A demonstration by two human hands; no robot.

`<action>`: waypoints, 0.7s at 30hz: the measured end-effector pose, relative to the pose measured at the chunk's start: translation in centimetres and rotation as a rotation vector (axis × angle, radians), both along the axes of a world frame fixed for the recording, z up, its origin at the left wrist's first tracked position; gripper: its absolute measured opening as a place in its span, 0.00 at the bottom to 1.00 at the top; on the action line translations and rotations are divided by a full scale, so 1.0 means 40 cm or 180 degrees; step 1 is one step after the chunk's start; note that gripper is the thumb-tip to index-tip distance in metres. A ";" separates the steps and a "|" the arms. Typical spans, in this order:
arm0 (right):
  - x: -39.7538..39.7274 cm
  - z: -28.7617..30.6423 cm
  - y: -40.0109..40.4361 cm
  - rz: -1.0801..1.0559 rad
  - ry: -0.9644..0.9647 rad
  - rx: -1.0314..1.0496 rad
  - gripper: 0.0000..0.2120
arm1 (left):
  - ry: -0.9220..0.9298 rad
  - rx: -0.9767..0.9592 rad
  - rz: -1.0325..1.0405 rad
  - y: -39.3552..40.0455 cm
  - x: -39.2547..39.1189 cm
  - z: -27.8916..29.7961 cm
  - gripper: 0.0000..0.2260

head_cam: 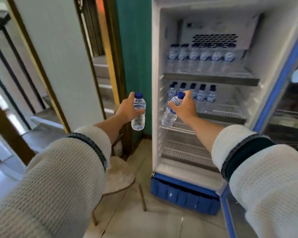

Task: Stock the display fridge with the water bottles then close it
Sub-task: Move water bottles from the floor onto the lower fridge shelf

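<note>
white display fridge, open, part stocked; two bottles in hand

white display fridge (156, 83) with blue base grille (184, 194), interior lit. glass door (282, 83), blue-edged, swung out to the right. teal wall (134, 48) just left of the cabinet. round stool (120, 174), pale top on thin metal legs, on the tiled floor near the fridge's lower left corner.

top shelf (212, 78): one row of capped water bottles (201, 57) at the back; blurred, count uncertain. middle shelf (222, 115): five bottles (201, 95) in a row at back left, right side bare wire. lower wire shelves (182, 148): nothing seen on them.

left hand (127, 109), outside the cabinet in front of the teal wall: fingers and thumb wrapped round the middle of an upright bottle (138, 112), blue cap up and clear of the grip.

right hand (184, 107), inside the fridge opening at middle-shelf height: fingers curled over the neck and shoulder of a tilted bottle (169, 115), cap toward the row, base hanging down-left below the palm. this hand partly covers the left end of the middle row.

cream knit sleeves (58, 177) on both forearms.
</note>
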State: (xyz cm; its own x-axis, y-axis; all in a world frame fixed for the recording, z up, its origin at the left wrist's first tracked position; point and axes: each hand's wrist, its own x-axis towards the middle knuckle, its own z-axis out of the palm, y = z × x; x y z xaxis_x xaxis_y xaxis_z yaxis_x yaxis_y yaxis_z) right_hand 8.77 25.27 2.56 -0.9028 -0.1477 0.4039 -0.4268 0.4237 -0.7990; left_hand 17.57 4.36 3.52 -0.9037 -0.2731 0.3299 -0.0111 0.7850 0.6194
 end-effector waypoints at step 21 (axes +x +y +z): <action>-0.359 0.072 0.506 -0.0800 0.0099 0.0042 0.28 | 0.0192 -0.0087 -0.0736 0.422 -0.531 0.079 0.28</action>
